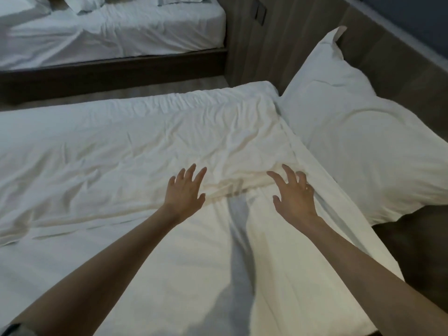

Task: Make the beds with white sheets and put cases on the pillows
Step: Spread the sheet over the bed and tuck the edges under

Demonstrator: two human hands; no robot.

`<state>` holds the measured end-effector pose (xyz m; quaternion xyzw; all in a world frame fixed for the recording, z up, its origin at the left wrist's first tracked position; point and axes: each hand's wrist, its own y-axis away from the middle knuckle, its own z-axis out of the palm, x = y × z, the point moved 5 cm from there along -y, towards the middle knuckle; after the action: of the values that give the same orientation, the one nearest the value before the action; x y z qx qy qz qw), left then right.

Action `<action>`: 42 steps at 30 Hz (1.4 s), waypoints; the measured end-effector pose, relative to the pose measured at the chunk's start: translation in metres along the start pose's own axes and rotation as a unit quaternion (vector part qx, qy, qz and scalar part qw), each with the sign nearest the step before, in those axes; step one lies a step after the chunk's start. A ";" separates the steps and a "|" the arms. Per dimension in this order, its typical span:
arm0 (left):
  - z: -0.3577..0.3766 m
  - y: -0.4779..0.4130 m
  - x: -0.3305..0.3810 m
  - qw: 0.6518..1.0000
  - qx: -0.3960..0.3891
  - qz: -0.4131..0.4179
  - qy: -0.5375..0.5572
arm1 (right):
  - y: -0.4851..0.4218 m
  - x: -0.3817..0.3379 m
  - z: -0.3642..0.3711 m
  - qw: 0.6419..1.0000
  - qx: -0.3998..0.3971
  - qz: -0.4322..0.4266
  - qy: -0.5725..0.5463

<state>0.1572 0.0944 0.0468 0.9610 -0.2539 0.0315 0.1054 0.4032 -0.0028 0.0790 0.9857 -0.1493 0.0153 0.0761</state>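
I look down at the near bed (417, 258). A white sheet (135, 146) covers most of it. A dark bare part of the bed shows only at 4 o'clock. The sheet is full of wrinkles from 9 to 12 o'clock. It is smoother at 6 o'clock, close to me.

Both arms reach out over the sheet. The left hand (185, 190) is just left of the middle. Its fingers are straight and spread wide, and it holds nothing. I cannot tell if the palm touches the sheet or is just over it.

The right hand (294, 197) is just right of the middle. It is open too, and its fingers are spread and a little bent. The fingertips are at a long flat fold that runs along the sheet's edge toward 1 o'clock. It grips nothing. A bumpy ridge of cloth lies on the sheet between the two hands.

A big white pillow (358, 141) in its case lies at 2 o'clock. It is right beside the sheet's edge, and one corner points up toward 1 o'clock. Behind it is a wooden wall panel (278, 49).

A second bed (109, 69) with a dark frame is at 11 o'clock. It has a wrinkled white cover, and more pillows (82, 6) lie at its top edge. A strip of floor (109, 95) runs between the two beds.
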 end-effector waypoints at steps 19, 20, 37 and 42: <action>0.189 -0.153 0.005 0.986 -0.049 -0.129 -0.093 | -0.195 0.059 0.199 0.985 -0.048 -0.135 0.097; 0.194 -0.155 0.003 0.986 -0.045 -0.123 -0.102 | -0.200 0.056 0.204 0.984 -0.040 -0.141 0.099; 0.136 -0.160 0.013 0.993 0.050 -0.095 0.043 | -0.224 0.068 0.116 0.928 0.214 -0.271 0.141; 0.091 -0.137 0.064 0.993 -0.002 -0.099 0.067 | -0.198 0.106 0.054 0.922 0.246 -0.259 0.153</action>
<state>0.2812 0.1602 -0.0599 0.9769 -0.1498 0.0848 0.1269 0.5638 0.1447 0.0028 0.9634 0.1329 0.1820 -0.1453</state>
